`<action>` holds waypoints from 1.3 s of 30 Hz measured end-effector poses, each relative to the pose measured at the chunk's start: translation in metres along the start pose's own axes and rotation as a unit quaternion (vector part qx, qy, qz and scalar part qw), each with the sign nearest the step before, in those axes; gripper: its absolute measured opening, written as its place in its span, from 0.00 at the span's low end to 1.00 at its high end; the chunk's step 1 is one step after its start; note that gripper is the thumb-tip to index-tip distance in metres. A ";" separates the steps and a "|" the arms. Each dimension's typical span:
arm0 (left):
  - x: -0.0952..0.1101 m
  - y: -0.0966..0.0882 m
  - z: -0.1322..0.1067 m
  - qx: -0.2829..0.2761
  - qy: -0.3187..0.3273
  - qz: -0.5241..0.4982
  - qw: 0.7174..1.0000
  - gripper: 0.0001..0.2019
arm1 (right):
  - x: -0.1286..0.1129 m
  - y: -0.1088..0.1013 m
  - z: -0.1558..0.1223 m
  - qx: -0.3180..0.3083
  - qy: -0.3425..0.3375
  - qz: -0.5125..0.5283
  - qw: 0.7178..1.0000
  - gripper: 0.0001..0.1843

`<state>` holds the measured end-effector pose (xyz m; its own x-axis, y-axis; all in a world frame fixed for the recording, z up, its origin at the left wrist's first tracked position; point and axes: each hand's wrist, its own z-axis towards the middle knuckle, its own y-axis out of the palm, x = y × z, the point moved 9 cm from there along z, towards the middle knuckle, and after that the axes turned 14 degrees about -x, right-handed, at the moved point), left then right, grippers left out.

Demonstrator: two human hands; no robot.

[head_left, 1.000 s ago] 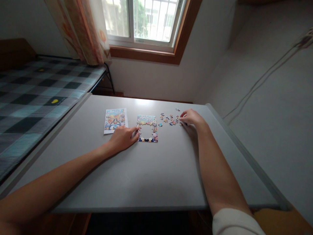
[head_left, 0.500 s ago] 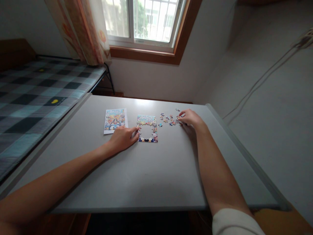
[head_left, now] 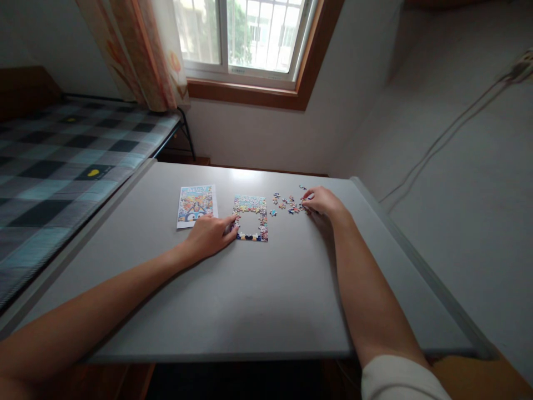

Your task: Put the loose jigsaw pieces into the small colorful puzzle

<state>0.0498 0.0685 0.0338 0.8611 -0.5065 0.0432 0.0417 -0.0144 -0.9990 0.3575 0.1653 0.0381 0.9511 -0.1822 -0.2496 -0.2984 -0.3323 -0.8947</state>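
Observation:
A jigsaw puzzle (head_left: pixel 250 204) lies on the table, its outer part joined around an open gap in the middle. My left hand (head_left: pixel 209 233) rests against its left edge, fingers stretched out and slightly apart, with the fingertips touching the border. To the right of it, several loose puzzle pieces (head_left: pixel 292 208) are scattered. At their right side, my right hand (head_left: pixel 322 201) has thumb and forefinger pinched on a puzzle piece, mostly hidden by the fingers. A printed picture sheet (head_left: pixel 195 203) lies partly behind my left hand.
The grey-white table (head_left: pixel 250 300) has raised rims at both sides. Beyond its left side is a bed with a checked mattress (head_left: pixel 112 145). A window (head_left: pixel 258 39) and curtain (head_left: pixel 137 50) are at the back, and a cable (head_left: pixel 449 122) hangs on the right wall.
The puzzle has shifted very slightly away from me and to the left under my left fingertips. My right hand has moved a tiny bit left among the loose pieces.

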 end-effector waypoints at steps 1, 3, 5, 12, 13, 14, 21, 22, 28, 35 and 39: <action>0.001 0.000 0.000 -0.001 0.002 0.005 1.000 0.21 | 0.001 0.000 0.001 0.001 0.001 0.000 1.000 0.17; 0.001 0.001 0.000 0.000 0.002 0.013 1.000 0.22 | 0.002 0.000 0.002 0.002 0.004 0.000 1.000 0.17; 0.000 0.001 0.000 0.008 -0.001 0.014 1.000 0.23 | 0.003 0.001 0.004 0.001 0.006 -0.004 1.000 0.17; -0.001 -0.002 -0.002 0.049 -0.005 0.007 0.999 0.22 | 0.002 0.002 0.002 -0.012 0.009 -0.011 1.000 0.16; 0.000 -0.003 -0.002 0.055 0.000 0.003 0.998 0.22 | 0.001 0.002 0.001 -0.013 0.009 -0.012 1.000 0.16; 0.000 -0.004 -0.003 0.061 0.007 -0.003 0.998 0.21 | 0.000 0.001 0.000 -0.013 0.009 -0.012 1.000 0.16; 0.014 -0.013 -0.009 0.104 0.110 -0.038 0.988 0.15 | -0.001 0.001 0.000 -0.009 0.012 -0.022 1.000 0.17; 0.016 -0.014 -0.010 0.107 0.122 -0.033 0.986 0.15 | -0.001 0.001 0.001 -0.007 0.015 -0.025 1.000 0.17; 0.016 -0.016 -0.009 0.113 0.116 -0.044 0.986 0.13 | -0.016 0.000 -0.003 0.061 0.014 -0.057 0.996 0.14; 0.025 -0.012 -0.011 0.073 0.181 -0.088 0.977 0.14 | -0.056 0.007 -0.020 0.210 -0.062 -0.035 0.975 0.19; 0.039 -0.016 -0.016 0.034 0.249 -0.108 0.962 0.12 | -0.068 0.013 -0.031 0.269 -0.121 -0.010 0.955 0.20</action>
<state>0.0749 0.0352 0.0514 0.4805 -0.8480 0.2234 0.2393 -0.1183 -0.9637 0.2859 0.1446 0.0548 0.9661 0.0607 -0.2507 -0.2579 0.2022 -0.9448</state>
